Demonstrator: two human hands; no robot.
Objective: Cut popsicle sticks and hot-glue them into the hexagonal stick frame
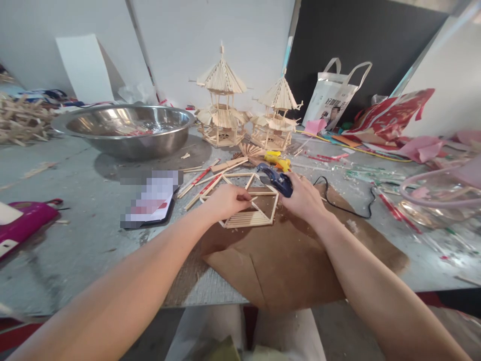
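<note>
My left hand is closed, its fingertips pinching a short, thin wooden stick over a flat frame of wooden sticks. The many-sided frame has spokes meeting near its middle, and one wedge at the near side is filled with a row of parallel sticks. In my right hand, just beyond the frame's right side, is a dark blue hand tool with a greyish head pointing left. Its exact kind is hard to make out. Under the frame lies a brown sheet.
Two stick-built pagoda models stand behind, near a yellow tool. A metal basin and a phone are to the left, with a magenta tool farther out. Rightward lie a black cord and plastic scraps.
</note>
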